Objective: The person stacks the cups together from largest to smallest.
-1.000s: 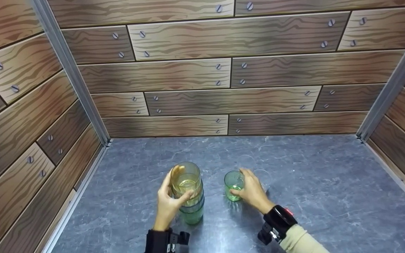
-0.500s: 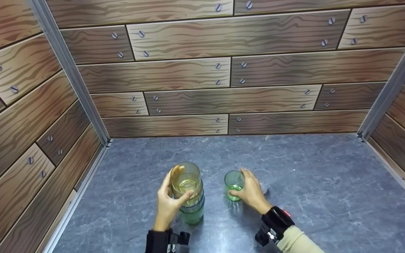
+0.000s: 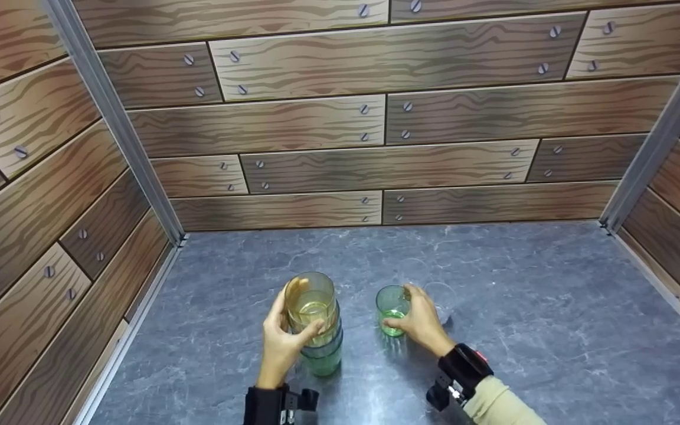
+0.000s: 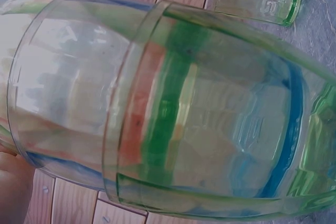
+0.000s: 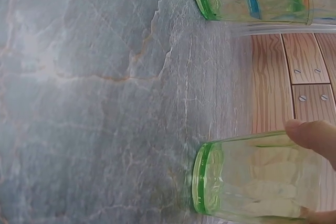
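Note:
A stack of nested, tinted glasses (image 3: 323, 360) stands on the table, with a yellow glass (image 3: 315, 300) at its top. My left hand (image 3: 284, 337) curls around the upper part of the stack, thumb on the near side and fingers behind. The left wrist view shows the stack (image 4: 210, 114) close up, with green, blue and reddish bands. To its right, a single green glass (image 3: 391, 310) stands upright. My right hand (image 3: 424, 321) grips this glass from the right, and in the right wrist view the base of the green glass (image 5: 207, 179) appears to meet the table.
Faint clear round rims (image 3: 441, 295), apparently of transparent glasses, show behind the right hand, partly hidden by it. The grey marbled table (image 3: 529, 307) is bounded by wood-patterned walls (image 3: 316, 124) at the back and sides, with metal corner posts (image 3: 118, 118).
The head view has shifted very slightly. Both hands keep their hold on the stack and the green glass, with no clear movement of either.

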`<state>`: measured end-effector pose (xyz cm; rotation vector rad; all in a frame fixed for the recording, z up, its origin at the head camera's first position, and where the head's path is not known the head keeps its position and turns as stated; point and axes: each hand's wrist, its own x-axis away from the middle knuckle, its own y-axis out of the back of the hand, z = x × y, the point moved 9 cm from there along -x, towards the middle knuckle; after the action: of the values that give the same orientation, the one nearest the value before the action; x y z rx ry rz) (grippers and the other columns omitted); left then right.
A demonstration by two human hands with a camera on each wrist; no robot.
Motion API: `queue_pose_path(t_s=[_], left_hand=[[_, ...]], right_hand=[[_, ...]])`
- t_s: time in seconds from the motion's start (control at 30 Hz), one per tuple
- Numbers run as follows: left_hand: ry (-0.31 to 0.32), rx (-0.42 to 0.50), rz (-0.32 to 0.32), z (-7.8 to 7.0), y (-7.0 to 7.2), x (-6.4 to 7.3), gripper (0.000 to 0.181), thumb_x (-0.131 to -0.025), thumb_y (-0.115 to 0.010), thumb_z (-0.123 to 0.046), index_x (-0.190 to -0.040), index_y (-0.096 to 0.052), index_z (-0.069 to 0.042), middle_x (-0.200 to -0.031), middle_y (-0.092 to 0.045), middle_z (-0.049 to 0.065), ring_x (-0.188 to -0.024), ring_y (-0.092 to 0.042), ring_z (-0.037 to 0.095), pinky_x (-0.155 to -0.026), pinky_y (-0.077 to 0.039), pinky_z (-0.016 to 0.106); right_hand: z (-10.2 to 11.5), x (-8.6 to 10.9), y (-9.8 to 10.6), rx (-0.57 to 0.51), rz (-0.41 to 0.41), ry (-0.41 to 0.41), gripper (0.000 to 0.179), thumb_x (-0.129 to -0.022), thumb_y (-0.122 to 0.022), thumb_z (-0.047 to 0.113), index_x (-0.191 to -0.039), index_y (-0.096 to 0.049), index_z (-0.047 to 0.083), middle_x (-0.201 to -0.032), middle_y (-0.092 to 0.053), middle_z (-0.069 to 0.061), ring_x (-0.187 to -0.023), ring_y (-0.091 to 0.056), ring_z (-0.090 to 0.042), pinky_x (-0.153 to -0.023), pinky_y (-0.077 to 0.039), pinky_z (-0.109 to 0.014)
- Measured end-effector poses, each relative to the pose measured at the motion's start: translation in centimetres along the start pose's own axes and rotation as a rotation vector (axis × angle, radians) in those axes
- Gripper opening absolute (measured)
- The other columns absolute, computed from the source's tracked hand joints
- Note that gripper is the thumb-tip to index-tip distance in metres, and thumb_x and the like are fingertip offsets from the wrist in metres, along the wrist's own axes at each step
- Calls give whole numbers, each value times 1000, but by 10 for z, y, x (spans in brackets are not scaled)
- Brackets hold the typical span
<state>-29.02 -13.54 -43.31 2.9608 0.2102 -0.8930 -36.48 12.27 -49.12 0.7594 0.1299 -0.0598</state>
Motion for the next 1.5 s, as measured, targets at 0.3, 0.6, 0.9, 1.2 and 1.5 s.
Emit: queue_pose_path(t_s=[0.3,0.6,0.9,1.2,1.5], left_hand=[[-3,-12,-6,0,1,0,75,-73,-77,6,-139,-42,9,-134,-54,30,-117,-56,-5,-102,-45,11],[35,12,1,2,1,-1,74,-73,-77,5,-140,-44,4,-137,-56,23,-118,-57,-1,-102,-46,13],[21,10,4,1,-1,-1,72,-74,-76,5,-139,-44,7,-135,-55,27,-120,-55,-4,-102,-45,12],[5,-2,-1,0,0,-1,72,-74,-77,5,-138,-44,9,-133,-56,29,-119,-54,-8,-103,-44,10],[4,1,-3,0,-1,-1,73,-73,-77,5,-139,-44,7,-134,-57,27,-119,-55,-6,-103,-43,10]], right_hand=[[3,0,2,17,1,3,89,-62,-89,15,-134,-44,-12,-131,-54,-31,-121,-52,-46,-107,-44,-54],[12,1,8,5,-32,47,87,-61,-89,16,-132,-47,-12,-127,-57,-30,-117,-55,-45,-106,-45,-54],[23,6,12,-22,-48,95,85,-61,-90,17,-129,-49,-12,-119,-61,-27,-110,-59,-40,-101,-49,-51],[28,8,14,-54,-59,117,84,-61,-90,16,-129,-50,-12,-116,-62,-26,-108,-60,-39,-100,-49,-51],[35,12,18,-68,-65,157,83,-60,-90,16,-127,-51,-12,-116,-63,-26,-107,-61,-39,-99,-49,-52]])
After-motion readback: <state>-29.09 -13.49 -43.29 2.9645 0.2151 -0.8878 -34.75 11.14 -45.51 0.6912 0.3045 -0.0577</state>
